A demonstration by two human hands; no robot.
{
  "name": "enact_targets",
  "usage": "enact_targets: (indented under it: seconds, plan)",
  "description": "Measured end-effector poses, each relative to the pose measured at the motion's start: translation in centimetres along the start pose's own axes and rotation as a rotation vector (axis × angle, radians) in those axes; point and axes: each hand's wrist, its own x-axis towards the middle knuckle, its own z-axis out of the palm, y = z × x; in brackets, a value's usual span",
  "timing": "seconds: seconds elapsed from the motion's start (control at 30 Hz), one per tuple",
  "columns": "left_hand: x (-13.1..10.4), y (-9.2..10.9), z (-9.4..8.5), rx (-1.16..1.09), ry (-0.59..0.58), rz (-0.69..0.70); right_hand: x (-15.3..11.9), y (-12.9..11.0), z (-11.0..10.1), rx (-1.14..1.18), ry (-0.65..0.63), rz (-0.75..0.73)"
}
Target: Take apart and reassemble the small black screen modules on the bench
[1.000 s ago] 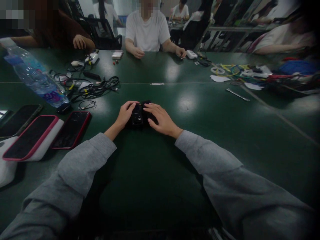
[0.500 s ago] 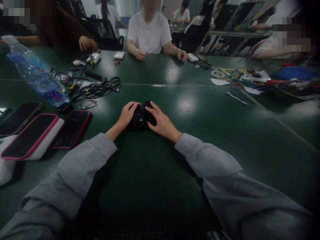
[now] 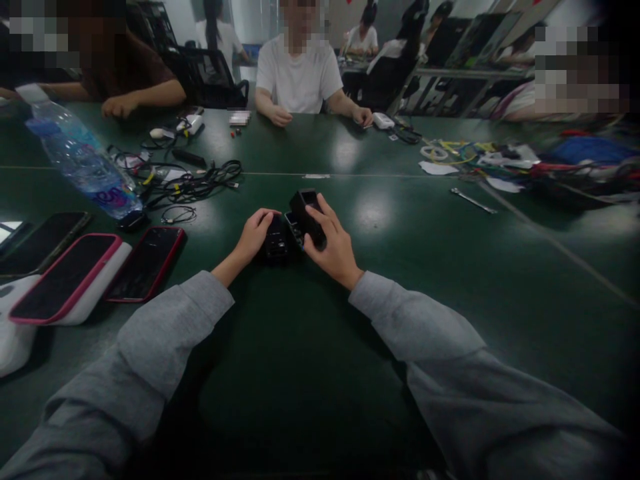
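Note:
My left hand [image 3: 253, 235] is closed around the left side of a black box-shaped device [image 3: 277, 245] on the dark green table, its thumb along the top. Small light marks, perhaps ports, show on the device's near end. Right beside it, my right hand [image 3: 331, 243] grips a black casing [image 3: 307, 212], tilted and raised off the table. From under the casing's left edge shows a narrow part with fine, pale detail [image 3: 295, 230], like a circuit board. Whether that part is joined to the casing or to the device, I cannot tell.
Several phones, among them a red-edged phone [image 3: 149, 265], lie at the left. Behind them are plastic bottles [image 3: 93, 170] and tangled black cables [image 3: 200, 181]. A wrench [image 3: 473, 201] lies at the right, before a heap of coloured wires [image 3: 505, 160]. Other people sit across the table.
My right hand has lifted and tilted the black casing, uncovering the pale-detailed part beneath. My left hand has stayed on the device. The person at the far left has moved a hand leftward.

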Motion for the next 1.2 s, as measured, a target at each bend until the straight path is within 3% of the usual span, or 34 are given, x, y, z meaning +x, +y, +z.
enact_targets:
  seconds: [0.3,0.43,0.6,0.73,0.9,1.03,1.2]
  plan:
    - [0.0,0.2,0.1,-0.005,-0.006,-0.012,0.0,4.0,-0.5,-0.041,0.139,0.194]
    - [0.0,0.2,0.1,-0.018,-0.018,-0.029,-0.2,5.2,0.0,-0.1,0.094,0.272]
    - [0.1,-0.1,0.1,-0.001,-0.002,-0.031,-0.1,4.6,0.1,-0.233,0.036,0.275]
    - [0.2,-0.2,0.1,0.004,-0.002,-0.016,0.2,2.8,-0.4,-0.272,0.063,0.14]
    - [0.1,-0.1,0.0,0.017,-0.009,0.029,0.0,0.2,-0.1,-0.168,-0.155,-0.151]
    - [0.2,-0.1,0.1,0.022,0.002,0.043,-0.1,-0.2,0.8,-0.125,-0.265,-0.196]
    - [0.3,-0.1,0.2,-0.02,0.003,0.017,-0.1,0.4,1.1,-0.135,-0.286,-0.152]
